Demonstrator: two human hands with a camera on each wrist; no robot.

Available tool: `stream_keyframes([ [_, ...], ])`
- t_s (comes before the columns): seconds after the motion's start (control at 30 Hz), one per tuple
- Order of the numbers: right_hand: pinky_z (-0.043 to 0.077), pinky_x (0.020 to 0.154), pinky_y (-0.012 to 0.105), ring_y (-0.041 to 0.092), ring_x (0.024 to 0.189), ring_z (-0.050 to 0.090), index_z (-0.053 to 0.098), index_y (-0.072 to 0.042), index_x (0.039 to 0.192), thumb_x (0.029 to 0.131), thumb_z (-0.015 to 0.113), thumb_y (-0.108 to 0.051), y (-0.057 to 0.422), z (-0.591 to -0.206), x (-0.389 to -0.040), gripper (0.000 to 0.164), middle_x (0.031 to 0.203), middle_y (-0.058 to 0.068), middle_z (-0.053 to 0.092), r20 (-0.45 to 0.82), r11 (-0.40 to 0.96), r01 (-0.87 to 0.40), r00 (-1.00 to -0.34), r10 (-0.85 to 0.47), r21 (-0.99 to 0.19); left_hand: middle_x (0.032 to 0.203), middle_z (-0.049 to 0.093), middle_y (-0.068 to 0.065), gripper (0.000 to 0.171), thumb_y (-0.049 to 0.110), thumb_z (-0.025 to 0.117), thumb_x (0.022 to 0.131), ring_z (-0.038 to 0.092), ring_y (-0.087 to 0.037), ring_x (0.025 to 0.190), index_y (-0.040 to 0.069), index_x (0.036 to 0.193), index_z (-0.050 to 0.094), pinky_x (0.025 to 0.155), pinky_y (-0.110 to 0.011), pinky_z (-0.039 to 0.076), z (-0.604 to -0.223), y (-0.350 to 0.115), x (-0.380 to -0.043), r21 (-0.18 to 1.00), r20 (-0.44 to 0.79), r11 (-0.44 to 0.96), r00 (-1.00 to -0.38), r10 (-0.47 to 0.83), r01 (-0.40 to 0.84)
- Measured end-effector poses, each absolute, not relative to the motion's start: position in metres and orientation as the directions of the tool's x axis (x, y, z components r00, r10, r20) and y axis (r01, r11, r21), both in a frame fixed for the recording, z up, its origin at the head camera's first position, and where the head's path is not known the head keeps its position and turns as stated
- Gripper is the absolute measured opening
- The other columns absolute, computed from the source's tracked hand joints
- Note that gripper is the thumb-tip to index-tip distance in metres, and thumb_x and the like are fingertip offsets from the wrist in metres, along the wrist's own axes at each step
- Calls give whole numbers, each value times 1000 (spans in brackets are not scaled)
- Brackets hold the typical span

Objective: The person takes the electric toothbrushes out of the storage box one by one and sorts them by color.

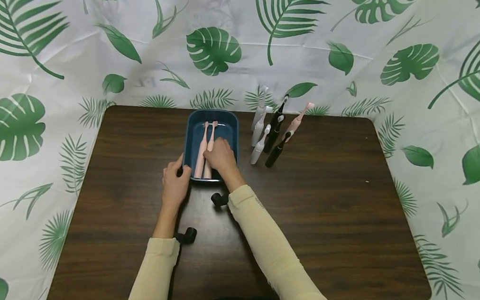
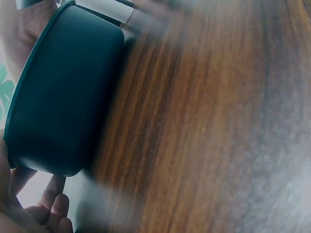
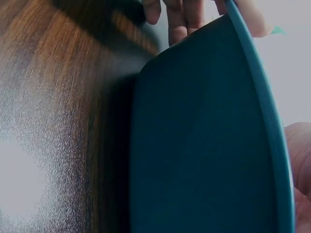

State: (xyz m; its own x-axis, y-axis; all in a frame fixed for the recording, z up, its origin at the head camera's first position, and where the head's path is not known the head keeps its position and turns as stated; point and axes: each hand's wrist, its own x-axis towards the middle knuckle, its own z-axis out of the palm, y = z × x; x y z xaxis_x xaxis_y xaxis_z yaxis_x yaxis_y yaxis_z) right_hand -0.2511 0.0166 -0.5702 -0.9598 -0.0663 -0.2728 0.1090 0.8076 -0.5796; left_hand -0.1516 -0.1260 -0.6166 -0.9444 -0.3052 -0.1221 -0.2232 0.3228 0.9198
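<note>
In the head view a blue tray (image 1: 190, 136) lies on the table with two pink electric toothbrushes inside. They lie side by side lengthwise, brush heads toward the far end. My left hand (image 1: 175, 182) grips the tray's near left corner, its thumb over the rim; in the left wrist view its fingers (image 2: 59, 206) show against the outer wall. Reaching over the near right side, my right hand (image 1: 223, 160) holds the right-hand toothbrush (image 1: 208, 170) by the handle, its fingertips partly hidden. The left-hand toothbrush (image 1: 200, 158) is untouched.
To the tray's right stand several upright electric toothbrushes: white ones (image 1: 258, 147), black ones (image 1: 275, 154) and a pink one (image 1: 295, 123). The brown wooden table (image 1: 324, 214) ends at a leaf-patterned cloth (image 1: 300, 45) behind.
</note>
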Motion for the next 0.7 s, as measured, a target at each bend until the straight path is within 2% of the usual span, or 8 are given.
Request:
stream_keyframes([
  [0.13, 54, 92, 47, 29, 101, 61, 66, 0, 121, 100, 71, -24, 18, -571, -252, 33, 120, 16, 64, -281, 789, 129, -958, -57, -601, 139, 63, -14, 57, 31, 56, 102, 45, -33, 123, 32, 159, 55, 111, -57, 35, -617, -126, -152, 918, -123, 326, -944, -305, -225],
  [0.23, 55, 90, 46, 28, 99, 61, 66, -2, 120, 100, 72, -25, 20, -572, -252, 32, 117, 14, 64, -280, 781, 135, -959, -53, -610, 139, 63, -14, 57, 31, 56, 103, 45, -33, 123, 32, 159, 54, 111, -57, 35, -617, -125, -152, 917, -124, 328, -946, -301, -225],
  [0.43, 55, 95, 47, 28, 105, 63, 64, -2, 134, 100, 72, -25, 22, -568, -248, 42, 125, 13, 65, -245, 739, 126, -968, -54, -662, 139, 63, -14, 56, 31, 57, 103, 45, -34, 121, 31, 159, 55, 111, -58, 34, -617, -125, -152, 918, -121, 328, -946, -299, -221],
  [0.7, 55, 86, 43, 24, 100, 63, 58, -8, 144, 101, 69, -23, 27, -555, -235, 47, 123, 10, 64, -150, 648, 88, -988, -41, -756, 141, 62, -14, 56, 30, 57, 104, 45, -34, 123, 31, 160, 54, 112, -58, 35, -618, -125, -152, 914, -125, 337, -947, -295, -226],
])
